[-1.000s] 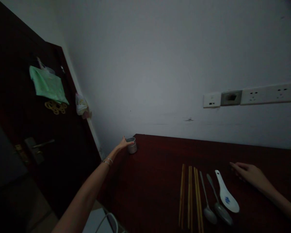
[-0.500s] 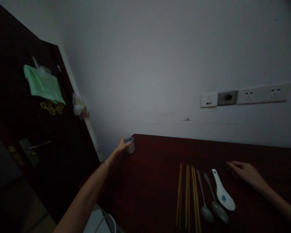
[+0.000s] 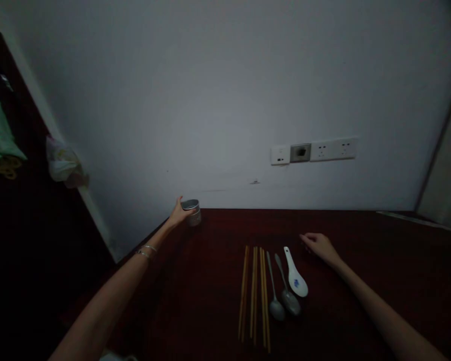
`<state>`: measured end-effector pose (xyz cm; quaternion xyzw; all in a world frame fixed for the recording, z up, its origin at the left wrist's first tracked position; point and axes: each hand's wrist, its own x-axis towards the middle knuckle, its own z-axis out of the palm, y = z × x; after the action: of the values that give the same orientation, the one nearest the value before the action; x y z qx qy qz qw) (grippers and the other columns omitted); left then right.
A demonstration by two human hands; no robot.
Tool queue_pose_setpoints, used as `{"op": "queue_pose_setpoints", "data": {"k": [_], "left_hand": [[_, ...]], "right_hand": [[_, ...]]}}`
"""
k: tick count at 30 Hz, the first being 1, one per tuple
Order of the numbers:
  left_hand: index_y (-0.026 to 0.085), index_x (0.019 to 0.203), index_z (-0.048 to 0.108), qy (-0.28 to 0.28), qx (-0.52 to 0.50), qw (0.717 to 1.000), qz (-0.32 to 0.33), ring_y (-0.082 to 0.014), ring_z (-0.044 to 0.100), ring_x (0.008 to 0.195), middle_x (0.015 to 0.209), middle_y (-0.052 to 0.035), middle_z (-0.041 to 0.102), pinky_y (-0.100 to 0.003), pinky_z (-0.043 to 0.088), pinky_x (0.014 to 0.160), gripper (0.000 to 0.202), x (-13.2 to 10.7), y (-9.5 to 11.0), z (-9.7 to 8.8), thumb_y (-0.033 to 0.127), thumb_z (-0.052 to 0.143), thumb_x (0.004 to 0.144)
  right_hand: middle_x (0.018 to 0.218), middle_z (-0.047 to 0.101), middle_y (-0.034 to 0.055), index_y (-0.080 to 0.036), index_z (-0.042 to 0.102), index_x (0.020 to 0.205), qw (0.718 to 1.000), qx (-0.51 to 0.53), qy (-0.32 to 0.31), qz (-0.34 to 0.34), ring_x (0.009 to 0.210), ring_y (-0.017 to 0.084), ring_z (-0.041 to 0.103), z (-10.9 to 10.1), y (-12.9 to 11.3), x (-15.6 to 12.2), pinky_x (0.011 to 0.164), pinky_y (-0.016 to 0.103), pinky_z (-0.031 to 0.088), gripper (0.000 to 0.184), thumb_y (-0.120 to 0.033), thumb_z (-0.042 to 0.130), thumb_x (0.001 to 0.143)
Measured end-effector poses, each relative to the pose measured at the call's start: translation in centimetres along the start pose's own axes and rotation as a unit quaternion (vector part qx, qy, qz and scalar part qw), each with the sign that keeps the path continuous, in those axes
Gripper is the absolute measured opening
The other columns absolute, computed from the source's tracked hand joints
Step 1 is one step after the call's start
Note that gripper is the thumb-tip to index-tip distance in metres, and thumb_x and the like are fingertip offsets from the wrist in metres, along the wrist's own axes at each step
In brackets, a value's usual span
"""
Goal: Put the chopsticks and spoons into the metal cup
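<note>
At the far left of the table, my left hand (image 3: 180, 212) is wrapped round the side of a grey metal cup (image 3: 195, 217), which stands upright with its mouth up. The hand hides the cup's left side. My right hand (image 3: 320, 246) rests on the tabletop with its fingers curled in and nothing visible in them. Just left of it lies a white soup spoon (image 3: 296, 281) with a blue mark in the bowl. Beside that are two metal spoons, a larger one (image 3: 291, 302) and a smaller one (image 3: 277, 310), then several wooden chopsticks (image 3: 254, 296) laid out in pairs.
The dark red-brown table (image 3: 195, 291) meets a pale wall (image 3: 210, 100) at the back. Sockets (image 3: 321, 150) sit on that wall above the table. A dark door (image 3: 33, 210) stands at left, with a plastic bag (image 3: 62, 161) hanging by its frame and a green cloth (image 3: 0, 128).
My view has turned to the right, so everything appears farther left. My left hand stays at the cup, and the right hand still rests beside the soup spoon.
</note>
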<state>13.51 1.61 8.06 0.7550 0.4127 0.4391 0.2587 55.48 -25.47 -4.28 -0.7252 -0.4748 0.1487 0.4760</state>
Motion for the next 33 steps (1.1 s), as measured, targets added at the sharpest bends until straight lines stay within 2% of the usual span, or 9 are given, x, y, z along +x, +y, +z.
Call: {"op": "queue_pose_setpoints", "data": {"k": [3, 8, 12, 15, 18, 22, 25, 33], "left_hand": [[0.014, 0.133, 0.014, -0.050, -0.039, 0.997, 0.041, -0.0225, 0.050, 0.105, 0.115, -0.0145, 0.048, -0.036, 0.037, 0.091, 0.097, 0.3, 4.0, 4.6, 0.032, 0.071, 0.057], [0.012, 0.134, 0.011, -0.161, -0.102, 0.977, 0.093, -0.0215, 0.053, 0.097, 0.110, -0.0141, 0.049, -0.036, 0.039, 0.088, 0.098, -1.4, 9.7, 12.4, 0.033, 0.070, 0.059], [0.012, 0.134, 0.012, -0.220, -0.143, 0.956, 0.129, -0.0234, 0.052, 0.099, 0.109, -0.0150, 0.050, -0.038, 0.036, 0.090, 0.100, -2.8, 11.6, 17.3, 0.034, 0.072, 0.057], [0.013, 0.135, 0.013, -0.247, -0.165, 0.945, 0.139, -0.0242, 0.051, 0.101, 0.111, -0.0153, 0.049, -0.039, 0.036, 0.091, 0.101, -3.4, 12.1, 19.9, 0.036, 0.073, 0.056], [0.013, 0.135, 0.012, -0.258, -0.173, 0.940, 0.142, -0.0247, 0.051, 0.101, 0.111, -0.0158, 0.049, -0.038, 0.036, 0.090, 0.102, -3.9, 12.3, 21.7, 0.036, 0.073, 0.056], [0.014, 0.135, 0.014, -0.262, -0.176, 0.939, 0.139, -0.0263, 0.050, 0.104, 0.113, -0.0165, 0.049, -0.040, 0.034, 0.092, 0.102, -4.3, 12.2, 23.0, 0.034, 0.074, 0.055], [0.016, 0.136, 0.015, -0.267, -0.182, 0.937, 0.131, -0.0268, 0.049, 0.105, 0.114, -0.0161, 0.049, -0.042, 0.032, 0.093, 0.101, -4.4, 11.8, 23.6, 0.031, 0.074, 0.056], [0.014, 0.136, 0.011, -0.281, -0.183, 0.931, 0.146, -0.0255, 0.050, 0.105, 0.116, -0.0169, 0.048, -0.040, 0.033, 0.093, 0.103, -4.8, 11.0, 24.4, 0.033, 0.073, 0.057]], "right_hand": [[0.041, 0.050, -0.0019, -0.017, 0.051, 0.054, 1.000, 0.024, -0.002, 0.006, 0.039, 0.011, 0.048, 0.1, 0.0, 0.0, 0.039, 0.020, 0.035, 0.033, -0.045, 0.044, 0.071], [0.042, 0.048, -0.0028, -0.016, 0.051, 0.055, 0.999, 0.038, 0.004, 0.007, 0.038, 0.009, 0.046, 0.2, 0.2, 0.3, 0.037, 0.018, 0.034, 0.030, -0.041, 0.046, 0.071], [0.040, 0.047, -0.0035, -0.016, 0.050, 0.053, 0.999, 0.042, 0.015, 0.030, 0.035, 0.008, 0.043, 0.1, -0.3, 0.2, 0.033, 0.017, 0.031, 0.029, -0.039, 0.047, 0.072], [0.039, 0.046, -0.0037, -0.016, 0.050, 0.053, 0.998, 0.053, 0.020, 0.040, 0.034, 0.007, 0.043, 0.1, -0.6, 0.1, 0.032, 0.016, 0.031, 0.028, -0.037, 0.047, 0.072], [0.040, 0.046, -0.0038, -0.016, 0.051, 0.053, 0.997, 0.056, 0.021, 0.044, 0.034, 0.007, 0.043, 0.1, -0.5, 0.3, 0.032, 0.016, 0.032, 0.028, -0.036, 0.048, 0.072], [0.039, 0.046, -0.0040, -0.016, 0.050, 0.053, 0.997, 0.060, 0.024, 0.053, 0.033, 0.007, 0.042, 0.1, 0.0, 0.6, 0.031, 0.016, 0.030, 0.027, -0.036, 0.047, 0.072], [0.039, 0.046, -0.0040, -0.016, 0.050, 0.053, 0.997, 0.064, 0.022, 0.048, 0.033, 0.007, 0.042, 0.2, 0.3, 0.8, 0.030, 0.016, 0.030, 0.027, -0.035, 0.047, 0.072], [0.039, 0.047, -0.0033, -0.016, 0.051, 0.053, 0.996, 0.065, 0.027, 0.050, 0.033, 0.007, 0.043, 0.1, -0.1, 0.6, 0.030, 0.016, 0.030, 0.028, -0.036, 0.047, 0.072]]}}
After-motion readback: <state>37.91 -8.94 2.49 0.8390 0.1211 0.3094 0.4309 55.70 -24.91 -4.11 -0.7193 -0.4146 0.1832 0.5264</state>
